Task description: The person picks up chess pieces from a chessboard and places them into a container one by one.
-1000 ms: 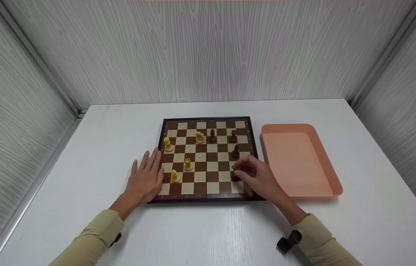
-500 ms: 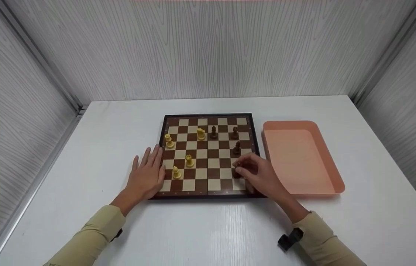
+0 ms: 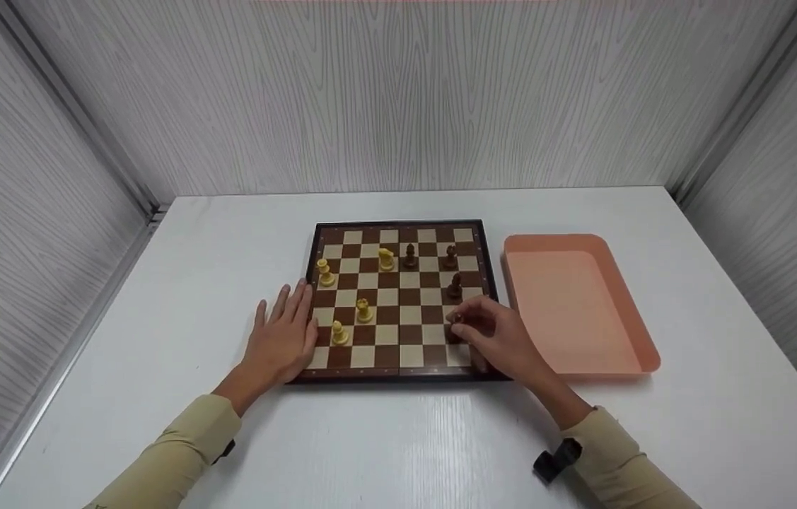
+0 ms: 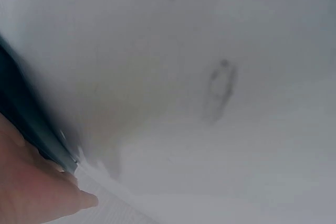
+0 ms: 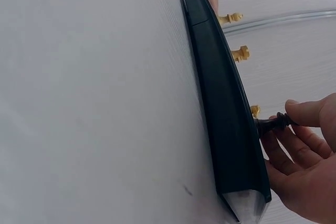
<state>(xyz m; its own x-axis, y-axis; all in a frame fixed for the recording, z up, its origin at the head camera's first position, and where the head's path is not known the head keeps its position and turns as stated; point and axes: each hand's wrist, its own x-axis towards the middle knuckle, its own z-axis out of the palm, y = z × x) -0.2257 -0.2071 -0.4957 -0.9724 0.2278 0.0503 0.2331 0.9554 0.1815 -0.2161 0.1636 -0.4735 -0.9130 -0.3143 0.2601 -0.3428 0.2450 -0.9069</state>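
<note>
Left sleeve [image 3: 193,431]: khaki, coming in from the near left.
Left hand [image 3: 279,341]: released and flat, palm down, fingers extended toward the far side, thumb side touching the board's left edge; it grasps no piece.
Chessboard [image 3: 409,316]: brown and cream squares in a black frame, lying flat on the white table [image 3: 398,438], a fold seam running near to far through its middle; it bears every chess piece in view.
Yellow pieces: a tall one [image 3: 326,274] near the left edge, a small one [image 3: 339,334] at the near left, a rook [image 3: 364,311] between those two and the seam, and a knight [image 3: 386,259] on the far side, all upright.
Dark pieces: one [image 3: 410,256] just right of the seam, another [image 3: 451,257] farther right, a third [image 3: 455,286] nearer, all upright.
Held dark piece [image 5: 273,124]: at the near right of the board, partly hidden by fingers; whether its base touches the square, one cannot tell.
Right hand [image 3: 497,338]: grasping that piece between thumb and fingertips.
Pink tray [image 3: 582,318]: just right of the board, shallow, rounded corners, its smooth pink floor in plain view.
</note>
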